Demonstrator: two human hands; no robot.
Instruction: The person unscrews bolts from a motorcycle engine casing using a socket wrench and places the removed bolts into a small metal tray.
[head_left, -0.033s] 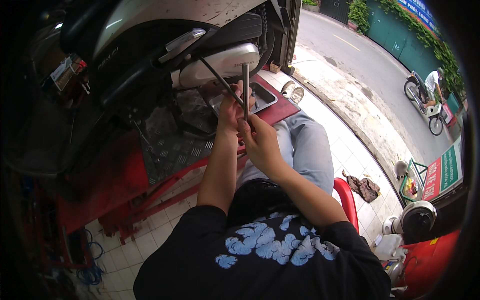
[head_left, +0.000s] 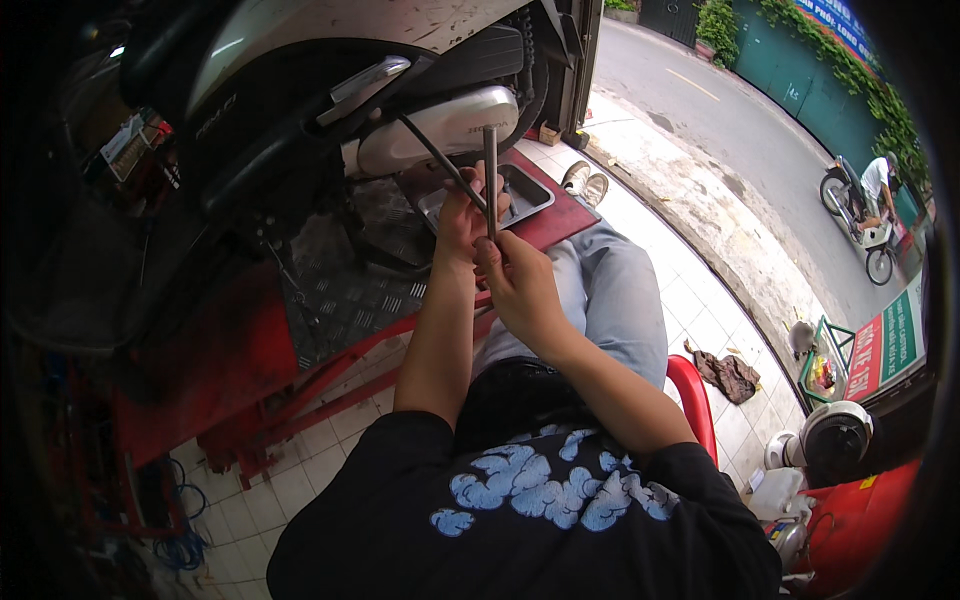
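Observation:
My right hand is closed round the lower end of a straight grey metal rod, which stands up from the fist. Close beyond it, my left hand has its fingers curled beside the rod; what they grip is hidden. A thin dark bar slants from the motorbike's side across my left hand to the rod. Whether it joins the rod I cannot tell. Behind the hands, a shallow metal tray holds items too covered to make out. The motorbike, with a silver engine-side cover, stands at the upper left.
A red lift platform with dark tread plate supports the motorbike. My legs stretch along its right side. A red chair, a dark rag, a fan and a red tank are to the right. A street lies beyond.
Out on the street, the person with a motorbike has moved a little to the right. My hands, the rod and the dark bar look unchanged.

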